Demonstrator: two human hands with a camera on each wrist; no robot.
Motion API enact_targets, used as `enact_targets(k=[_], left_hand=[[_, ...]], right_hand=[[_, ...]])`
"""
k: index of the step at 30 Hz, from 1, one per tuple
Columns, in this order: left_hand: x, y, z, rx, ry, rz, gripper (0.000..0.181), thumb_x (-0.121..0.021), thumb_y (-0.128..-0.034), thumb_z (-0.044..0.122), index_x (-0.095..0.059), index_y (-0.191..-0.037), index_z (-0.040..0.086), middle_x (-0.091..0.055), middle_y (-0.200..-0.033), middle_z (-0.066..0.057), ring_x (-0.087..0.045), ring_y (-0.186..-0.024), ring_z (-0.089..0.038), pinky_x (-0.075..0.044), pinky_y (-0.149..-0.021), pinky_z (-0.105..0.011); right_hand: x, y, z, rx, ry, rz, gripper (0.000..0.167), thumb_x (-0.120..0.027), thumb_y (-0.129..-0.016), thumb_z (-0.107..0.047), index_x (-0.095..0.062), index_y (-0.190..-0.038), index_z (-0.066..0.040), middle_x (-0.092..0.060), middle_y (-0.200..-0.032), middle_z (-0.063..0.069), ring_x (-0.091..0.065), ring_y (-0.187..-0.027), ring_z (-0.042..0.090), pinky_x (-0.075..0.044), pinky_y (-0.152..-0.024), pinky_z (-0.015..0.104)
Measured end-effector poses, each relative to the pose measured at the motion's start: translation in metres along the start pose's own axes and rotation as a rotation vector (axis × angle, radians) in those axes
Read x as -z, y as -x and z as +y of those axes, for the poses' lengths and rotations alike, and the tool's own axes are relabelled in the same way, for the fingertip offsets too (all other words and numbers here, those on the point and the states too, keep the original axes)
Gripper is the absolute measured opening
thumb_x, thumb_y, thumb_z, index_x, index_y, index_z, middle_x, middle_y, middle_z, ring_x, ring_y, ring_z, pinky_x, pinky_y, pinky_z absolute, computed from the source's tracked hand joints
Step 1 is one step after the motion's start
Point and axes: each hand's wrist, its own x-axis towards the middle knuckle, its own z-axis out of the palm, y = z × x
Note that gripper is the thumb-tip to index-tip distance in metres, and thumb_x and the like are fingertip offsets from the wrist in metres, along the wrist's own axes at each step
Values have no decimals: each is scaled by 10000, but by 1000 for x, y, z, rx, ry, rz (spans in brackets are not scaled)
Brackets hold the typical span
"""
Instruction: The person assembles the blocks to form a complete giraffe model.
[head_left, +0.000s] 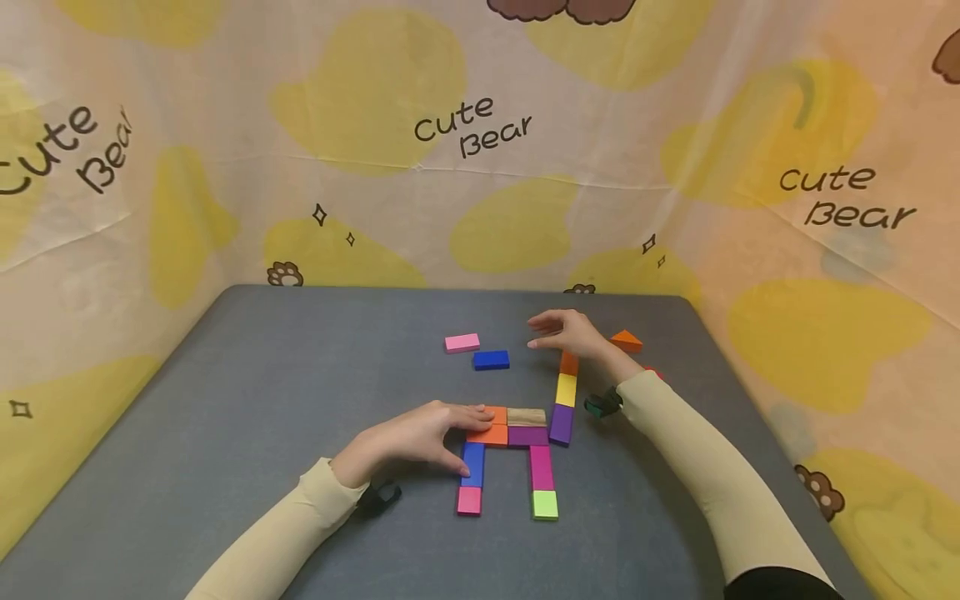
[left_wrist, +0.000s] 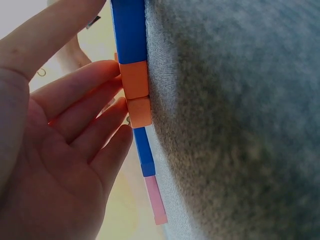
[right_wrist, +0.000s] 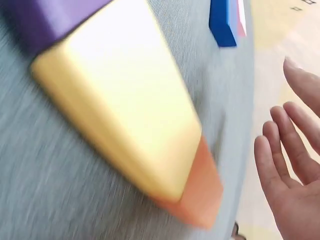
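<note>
In the head view my left hand [head_left: 420,433] rests over the left side of a block figure. Its fingertips touch two orange blocks [head_left: 487,435], and the thumb lies at a blue block [head_left: 473,458]. The left wrist view shows those fingers extended against the orange blocks [left_wrist: 136,80]. My right hand [head_left: 572,333] hovers above the far end of a slanted column, holding nothing. That column has an orange block [head_left: 569,363], a yellow block [head_left: 566,390] and a purple block [head_left: 561,423]. In the right wrist view, the right fingers [right_wrist: 287,145] are loosely bent and apart from the blocks.
A wooden block [head_left: 527,417] and a violet block [head_left: 528,436] sit beside the orange ones. Below are magenta [head_left: 542,468], lime [head_left: 545,505] and pink-red [head_left: 469,501] blocks. Farther back lie a pink block [head_left: 462,342], a blue block [head_left: 491,360] and an orange triangle [head_left: 626,340].
</note>
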Motion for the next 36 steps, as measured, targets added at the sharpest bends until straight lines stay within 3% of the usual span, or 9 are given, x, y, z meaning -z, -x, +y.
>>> enact_targets(k=[9,15,24,36], left_hand=[[-1,-1,-3,-20,-11,3,705,-780,-756,407,-521,-1373,186,-503,-1413,45,-384,-1375,-140,-370,-1081,-427],[0,-2,-2,-9,-2,-13,706,-777,-759,409,-514,-1378,195,-486,-1425,64,-365,-1384,-122,-355,-1093,-425],[2,-1,-1,0,16,-16,701,-775,-764,400,-514,-1378,186,-483,-1430,50,-367,-1385,-141,-361,-1085,-448],[0,-1,-1,9,9,-18,705,-779,-761,397,-510,-1380,193,-484,-1427,65,-362,-1385,-117,-361,-1091,-408]], right_hand=[[-29,-22,-13,70,61,-135,486,-769,-796,-237,-629,-1226,-61,-654,-1211,102,-633,-1099,236,-499,-943,374],[-38,-29,-15,53,82,-192,430,-760,-806,-221,-653,-1202,-95,-658,-1209,65,-619,-1098,216,-485,-965,363],[-39,-31,-20,25,114,-250,332,-743,-820,-169,-694,-1148,-167,-663,-1189,32,-605,-1103,207,-469,-987,381],[-28,-29,-15,54,136,-352,369,-604,-858,81,-688,-1134,-150,-620,-1252,70,-561,-1196,286,-447,-1010,429]])
